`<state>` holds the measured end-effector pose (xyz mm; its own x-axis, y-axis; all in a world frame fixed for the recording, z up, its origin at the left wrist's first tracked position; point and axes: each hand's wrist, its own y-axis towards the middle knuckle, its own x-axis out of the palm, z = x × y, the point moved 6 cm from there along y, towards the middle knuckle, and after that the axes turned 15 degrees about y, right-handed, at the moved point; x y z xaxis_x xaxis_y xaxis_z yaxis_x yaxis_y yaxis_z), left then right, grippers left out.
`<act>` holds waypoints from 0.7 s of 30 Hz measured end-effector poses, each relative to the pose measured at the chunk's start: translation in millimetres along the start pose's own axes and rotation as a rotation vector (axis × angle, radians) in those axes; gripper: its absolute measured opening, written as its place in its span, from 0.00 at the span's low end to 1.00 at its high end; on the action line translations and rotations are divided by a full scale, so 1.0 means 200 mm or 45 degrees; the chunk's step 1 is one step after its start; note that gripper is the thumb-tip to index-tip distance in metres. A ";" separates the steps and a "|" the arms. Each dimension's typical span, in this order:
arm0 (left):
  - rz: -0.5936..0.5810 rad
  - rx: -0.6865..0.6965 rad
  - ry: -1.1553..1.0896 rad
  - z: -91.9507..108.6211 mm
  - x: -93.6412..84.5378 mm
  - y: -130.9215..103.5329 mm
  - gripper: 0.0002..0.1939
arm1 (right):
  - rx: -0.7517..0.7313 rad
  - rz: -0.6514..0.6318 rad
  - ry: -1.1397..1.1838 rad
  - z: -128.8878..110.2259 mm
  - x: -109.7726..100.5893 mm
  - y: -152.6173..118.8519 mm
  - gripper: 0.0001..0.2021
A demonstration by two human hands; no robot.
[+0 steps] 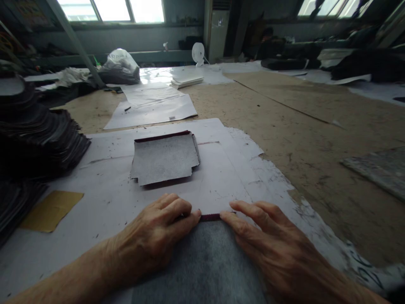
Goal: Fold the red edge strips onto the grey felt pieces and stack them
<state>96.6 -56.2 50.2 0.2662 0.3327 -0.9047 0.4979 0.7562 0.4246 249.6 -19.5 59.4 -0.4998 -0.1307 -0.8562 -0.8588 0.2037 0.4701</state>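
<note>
A grey fabric piece [215,261] lies flat on the white paper just in front of me, its far edge folded over into a narrow dark-red strip [210,217]. My left hand [158,232] is closed at the left end of that strip, fingers curled and thumb pressed on the fold. At the right end, the thumb of my right hand [272,236] presses the fold, while its fingers reach just past the edge. Beyond my hands sits a small pile of similar grey pieces [166,158], notched at the near corners, with a dark-red fold along the far edge.
Tall stacks of dark cut fabric [38,131] stand at the left, near a tan card [52,210]. White paper sheets [158,112] and a plastic bag [120,67] lie farther back. A small white fan [198,54] stands behind; a grey felt-like slab [379,169] lies right.
</note>
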 end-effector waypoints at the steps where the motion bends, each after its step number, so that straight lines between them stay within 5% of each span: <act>1: -0.015 0.012 0.021 0.00 0.00 0.00 0.18 | -0.004 -0.015 0.004 0.00 0.00 0.01 0.19; 8: -0.198 0.118 0.157 0.04 0.03 0.02 0.15 | 0.028 -0.070 0.250 0.06 -0.02 0.03 0.16; 13: -0.114 0.144 0.213 0.04 0.02 0.02 0.15 | 0.373 0.180 0.340 0.19 -0.11 0.05 0.10; 15: -0.112 0.135 0.209 0.04 0.02 0.02 0.15 | 0.336 0.264 0.185 0.13 -0.10 0.09 0.11; 21: -0.156 0.097 0.126 0.04 0.03 0.03 0.13 | 0.108 0.176 -0.045 -0.12 0.09 0.20 0.16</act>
<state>107.6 -54.9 48.2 0.1192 0.2972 -0.9473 0.5840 0.7506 0.3090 204.0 -37.7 67.2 -0.6072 -0.0620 -0.7921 -0.7685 0.2990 0.5657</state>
